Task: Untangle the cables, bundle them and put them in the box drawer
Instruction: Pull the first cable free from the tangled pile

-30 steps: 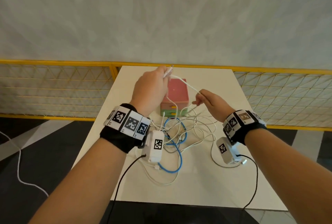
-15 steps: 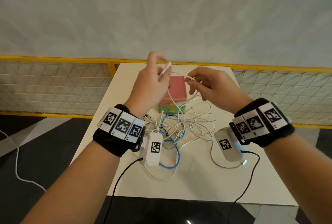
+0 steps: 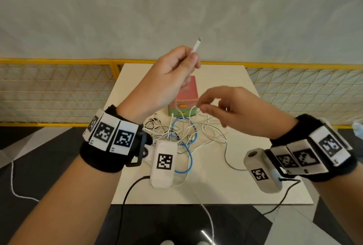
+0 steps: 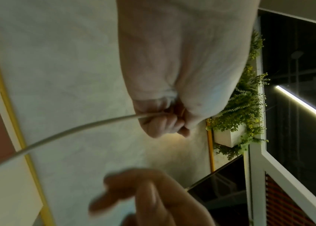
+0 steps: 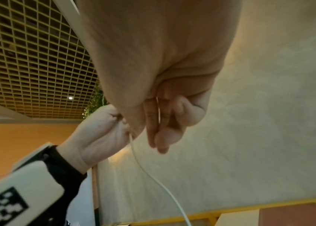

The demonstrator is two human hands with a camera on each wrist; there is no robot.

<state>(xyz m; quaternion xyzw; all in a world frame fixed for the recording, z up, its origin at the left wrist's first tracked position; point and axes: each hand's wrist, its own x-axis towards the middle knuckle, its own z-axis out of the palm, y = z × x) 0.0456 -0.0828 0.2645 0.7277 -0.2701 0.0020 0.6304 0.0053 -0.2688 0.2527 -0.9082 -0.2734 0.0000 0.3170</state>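
Observation:
My left hand is raised above the table and pinches a white cable just below its connector, which points up. The cable hangs down to a tangle of white cables and a blue cable on the white table. My right hand hovers lower, fingers curled, and its fingertips pinch a thin white strand that rises from the tangle. Behind the tangle stands the small box, pink on top with a green drawer, partly hidden by my hands.
A yellow mesh railing runs behind the table in front of a pale wall. Black leads hang from my wrist cameras over the table's front edge. A white cord lies on the dark floor at left.
My left hand rose with the connector end. My right hand left the cable near the left hand and dropped lower to a strand just above the tangle.

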